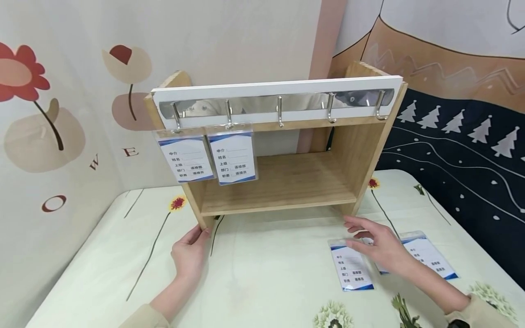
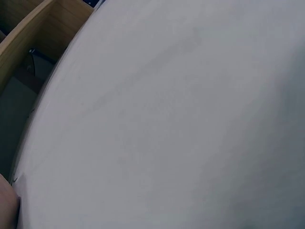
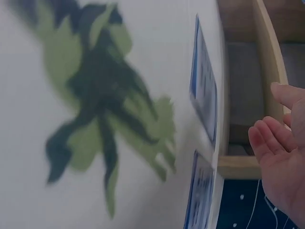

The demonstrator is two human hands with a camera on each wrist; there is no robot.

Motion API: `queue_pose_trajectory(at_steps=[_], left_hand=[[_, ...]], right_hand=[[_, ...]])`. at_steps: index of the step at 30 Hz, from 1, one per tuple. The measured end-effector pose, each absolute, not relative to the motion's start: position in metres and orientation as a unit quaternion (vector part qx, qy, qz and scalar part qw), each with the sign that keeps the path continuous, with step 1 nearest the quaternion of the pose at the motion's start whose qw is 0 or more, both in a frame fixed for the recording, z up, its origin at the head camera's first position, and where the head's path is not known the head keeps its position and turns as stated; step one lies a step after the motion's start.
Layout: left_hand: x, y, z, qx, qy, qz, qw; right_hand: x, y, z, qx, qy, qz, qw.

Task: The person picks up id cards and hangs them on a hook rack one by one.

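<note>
A wooden shelf [image 1: 279,182] stands on the table, with a white hook rail [image 1: 254,119] along its upper front. Two name badges in clear sleeves hang at the left: one badge [image 1: 187,157] below the first hook, another badge [image 1: 233,157] below the second. My left hand [image 1: 190,255] pinches the foot of the shelf's left side panel between thumb and fingers. Close to the foot of the right panel, my right hand [image 1: 381,246] has its fingers loosely extended, holding nothing. Below it lies a badge [image 1: 352,271]; a further badge [image 1: 430,257] lies partly behind the wrist.
Three hooks to the right, such as the middle hook [image 1: 280,111], carry nothing. A flower-printed cloth [image 1: 262,273] covers the table. Patterned curtains [image 1: 254,41] stand close behind the shelf and at both sides. The right forearm crosses above the loose badges.
</note>
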State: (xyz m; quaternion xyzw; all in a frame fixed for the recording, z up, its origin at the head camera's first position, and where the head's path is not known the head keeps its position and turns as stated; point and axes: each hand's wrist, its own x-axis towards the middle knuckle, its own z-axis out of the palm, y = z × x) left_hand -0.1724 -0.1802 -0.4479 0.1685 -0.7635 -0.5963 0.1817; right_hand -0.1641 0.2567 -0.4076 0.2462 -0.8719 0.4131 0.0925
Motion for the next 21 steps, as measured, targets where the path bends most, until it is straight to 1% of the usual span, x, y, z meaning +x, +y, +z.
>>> queue_pose_trajectory(at_steps=[5, 21], left_hand=[[-0.172, -0.181, -0.447, 0.164, -0.763, -0.599, 0.181], [-0.172, -0.181, -0.448, 0.166, -0.763, -0.599, 0.177]], right_hand=[[-0.166, 0.264, -0.41, 0.238, -0.88, 0.404, 0.074], [-0.175, 0.271, -0.411, 0.185, -0.912, 0.363, -0.038]])
